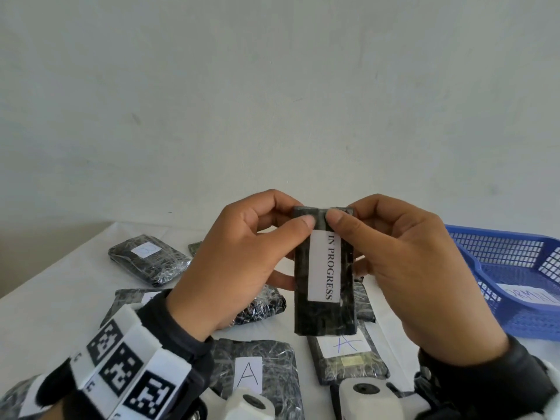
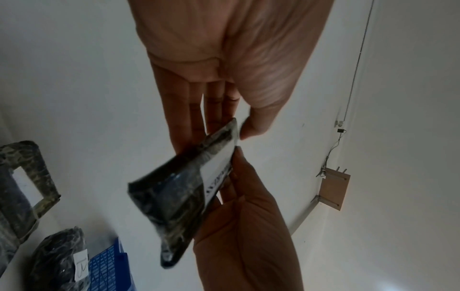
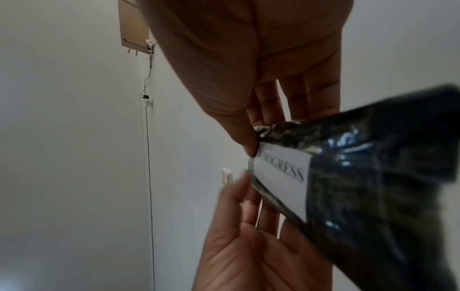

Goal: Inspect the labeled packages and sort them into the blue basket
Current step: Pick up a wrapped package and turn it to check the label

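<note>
Head view, dark plastic-wrapped package (image 1: 325, 313), white label "IN PROGRESS" (image 1: 325, 266)

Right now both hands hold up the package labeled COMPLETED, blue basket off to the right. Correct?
Not quite: the label reads IN PROGRESS, not COMPLETED, as the head view shows. The rest holds: the left hand and right hand both pinch the package at its top edge, raised above the table, and the blue basket sits off to the right.
</note>
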{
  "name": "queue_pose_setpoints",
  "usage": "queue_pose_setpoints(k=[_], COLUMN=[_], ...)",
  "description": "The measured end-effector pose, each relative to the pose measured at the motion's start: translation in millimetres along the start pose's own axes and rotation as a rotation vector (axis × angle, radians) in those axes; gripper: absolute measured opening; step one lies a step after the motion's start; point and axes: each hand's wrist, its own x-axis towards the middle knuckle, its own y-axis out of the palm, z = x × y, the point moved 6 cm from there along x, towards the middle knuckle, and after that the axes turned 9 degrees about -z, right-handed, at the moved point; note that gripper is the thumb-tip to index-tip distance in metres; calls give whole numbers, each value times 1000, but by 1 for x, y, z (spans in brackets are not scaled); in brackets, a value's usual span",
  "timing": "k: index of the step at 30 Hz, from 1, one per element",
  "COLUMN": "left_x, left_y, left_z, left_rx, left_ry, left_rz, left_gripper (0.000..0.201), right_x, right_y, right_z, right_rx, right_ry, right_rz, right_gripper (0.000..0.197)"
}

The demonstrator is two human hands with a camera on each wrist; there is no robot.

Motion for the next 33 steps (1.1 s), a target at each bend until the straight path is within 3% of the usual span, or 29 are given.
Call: queue_pose_setpoints(k=[5, 14, 23, 27, 31, 33], left_x=[0, -2, 1, 1, 2, 1], left_y=[3, 7, 1, 2, 1, 3], left_z=[1, 4, 1, 3, 1, 2], left_rx=[-12, -15, -61, -53, -55, -63], left_ry=[-22, -45, -51, -81, -61, -85], left_rz=[19, 31, -4, 26, 10, 29], left_gripper=[18, 15, 14, 27, 30, 40], right_x=[-1, -2, -3, -3, -5, -4], right_y=[3, 2, 5, 4, 6, 6], right_z=[-2, -1, -2, 0, 1, 2], right_rx=[-47, -41, -40, -44, -42, -35], right_ry=[10, 20, 65, 34, 66, 46], right_rz=[10, -6, 97, 76, 127, 100], right_gripper=[32, 25, 16, 10, 30, 25])
